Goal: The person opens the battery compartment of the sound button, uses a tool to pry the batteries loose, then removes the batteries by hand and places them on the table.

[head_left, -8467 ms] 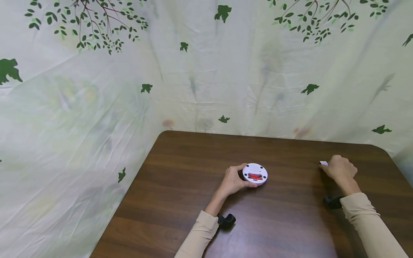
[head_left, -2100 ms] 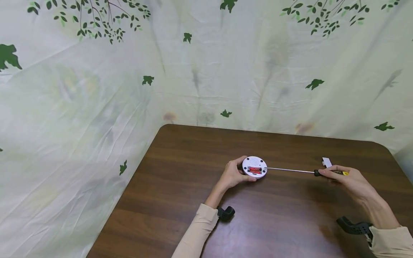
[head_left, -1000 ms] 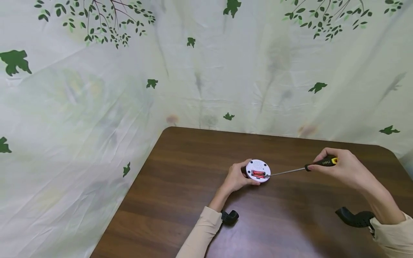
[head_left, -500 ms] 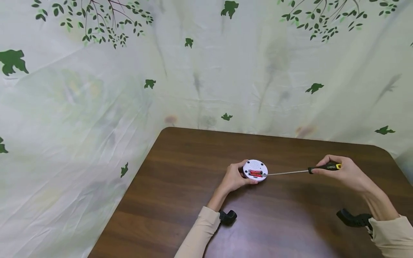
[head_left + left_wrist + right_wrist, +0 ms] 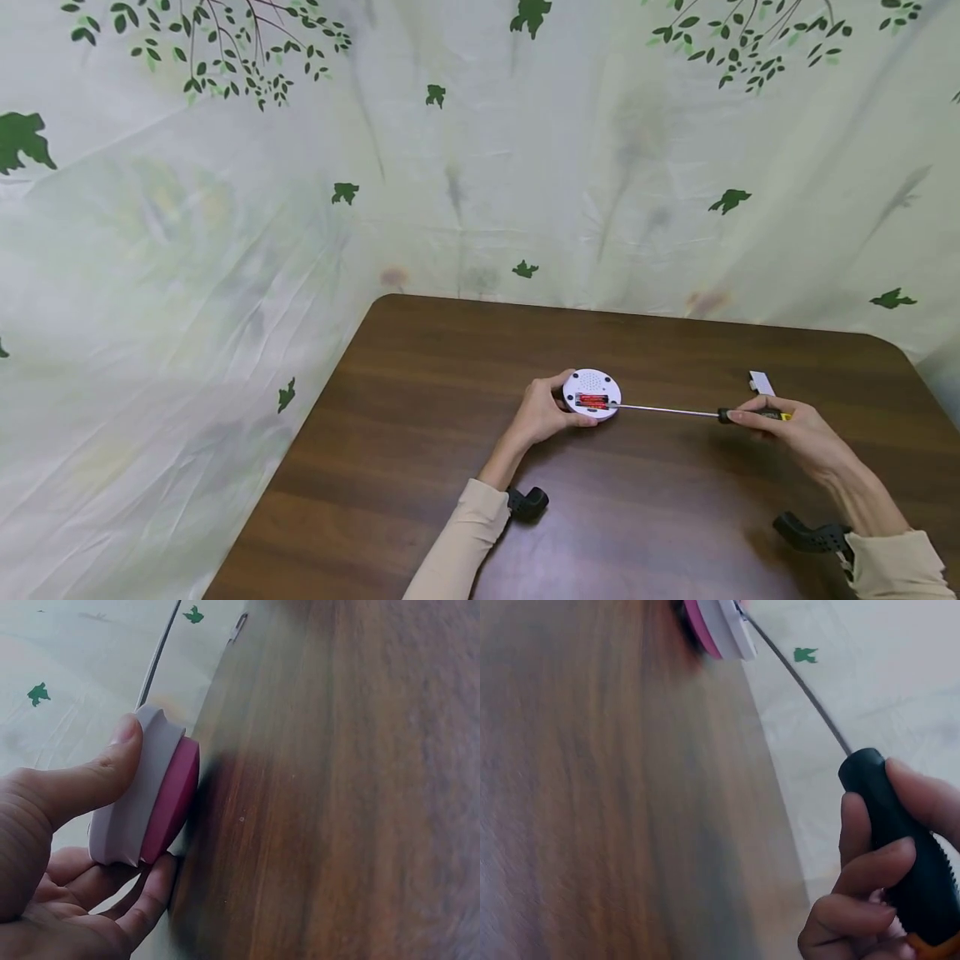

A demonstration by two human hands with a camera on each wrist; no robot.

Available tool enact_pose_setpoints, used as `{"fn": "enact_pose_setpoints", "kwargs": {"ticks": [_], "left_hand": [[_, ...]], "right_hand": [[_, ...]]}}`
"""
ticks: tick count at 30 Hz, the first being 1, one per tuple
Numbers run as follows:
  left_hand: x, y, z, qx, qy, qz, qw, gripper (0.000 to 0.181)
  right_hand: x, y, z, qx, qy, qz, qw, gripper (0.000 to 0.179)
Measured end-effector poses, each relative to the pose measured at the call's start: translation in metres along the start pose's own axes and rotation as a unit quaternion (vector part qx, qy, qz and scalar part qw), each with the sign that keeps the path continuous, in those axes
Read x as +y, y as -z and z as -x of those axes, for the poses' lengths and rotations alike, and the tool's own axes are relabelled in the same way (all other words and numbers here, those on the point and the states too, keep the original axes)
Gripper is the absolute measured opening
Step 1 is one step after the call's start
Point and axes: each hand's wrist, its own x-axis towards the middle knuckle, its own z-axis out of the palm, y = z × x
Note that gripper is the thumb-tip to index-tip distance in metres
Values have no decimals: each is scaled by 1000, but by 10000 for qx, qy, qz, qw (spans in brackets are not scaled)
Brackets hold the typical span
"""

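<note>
My left hand (image 5: 542, 412) grips a round white device (image 5: 592, 382) by its left edge, thumb and fingers around the rim. Its perforated underside faces up, and the left wrist view shows a pink layer (image 5: 174, 799) on the other side. Two red batteries (image 5: 592, 401) lie in its uncovered compartment. Fingers of my right hand (image 5: 806, 433) are wrapped around the dark handle of a screwdriver (image 5: 900, 847). The long metal shaft (image 5: 667, 409) reaches leftward, nearly level, with its tip at the right end of the batteries. In the right wrist view the tip meets the device's face.
A small white plastic piece with a tab, like a battery cover (image 5: 761, 382), lies on the brown wooden table (image 5: 450, 375) just beyond my right hand. Behind the table hangs a pale leaf-patterned cloth (image 5: 480, 167). Black straps with camera mounts (image 5: 528, 504) sit at both wrists.
Earlier, my right hand was at the white piece; since then it has taken up the screwdriver. Over the last second it has lowered, levelling the shaft. My left hand has stayed on the device.
</note>
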Motion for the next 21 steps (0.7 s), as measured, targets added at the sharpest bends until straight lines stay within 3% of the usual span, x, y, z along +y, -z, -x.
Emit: {"fn": "enact_pose_setpoints", "kwargs": {"ticks": [4,7,18,21], "left_hand": [[0,0,0,2,53,14,10000,87],[0,0,0,-18,64,-20,10000,87],[-2,0,-1,-39,94,63,9999,87],[-2,-1,-1,-37,114,82,9999,87]], "right_hand": [[10,-1,-2,-407,-49,-974,9944,20],[15,-1,-2,-632,-54,-1376,9885,26],[14,-1,-3,-1167,-332,-1620,9793,31],[15,-1,-2,-1128,-357,-1691,9785,32]]}}
